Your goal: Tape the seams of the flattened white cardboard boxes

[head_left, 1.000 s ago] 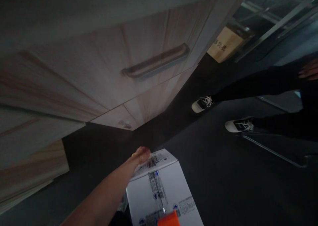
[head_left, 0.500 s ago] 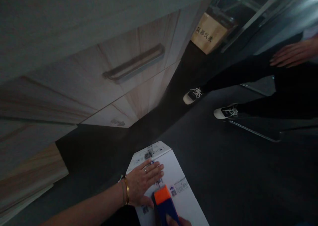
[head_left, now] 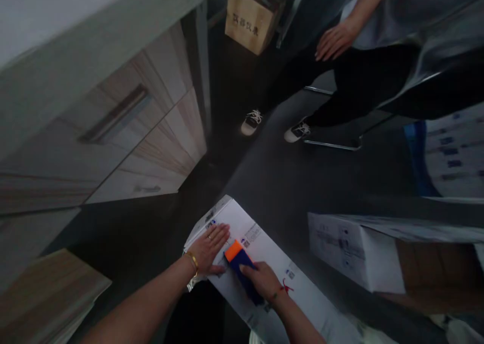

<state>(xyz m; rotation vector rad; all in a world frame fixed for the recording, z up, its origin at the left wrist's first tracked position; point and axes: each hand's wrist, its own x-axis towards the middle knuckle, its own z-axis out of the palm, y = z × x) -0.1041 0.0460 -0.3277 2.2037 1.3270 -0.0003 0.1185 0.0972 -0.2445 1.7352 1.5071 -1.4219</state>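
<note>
A long white carton with printed labels lies in front of me, slanting from the lower right toward the middle. My left hand rests flat on its top near the far end, fingers stretched and thumb out to the side. Beside that thumb is an orange-and-dark-blue block-shaped hand tool, its orange end pointing away from me. My right hand is wrapped round its blue body, thumb on top. The tool's underside is hidden, so I cannot tell whether it touches the carton.
A cabinet with handled drawers stands at the left, with stacked wood-grain boards below. Another person sits ahead with feet on the floor. A wooden crate stands behind. An open white box lies at right.
My view has swung to the right, bringing my right hand and the boxes at right into sight. My left hand stays flat on the carton and my right keeps its hold on the tool.
</note>
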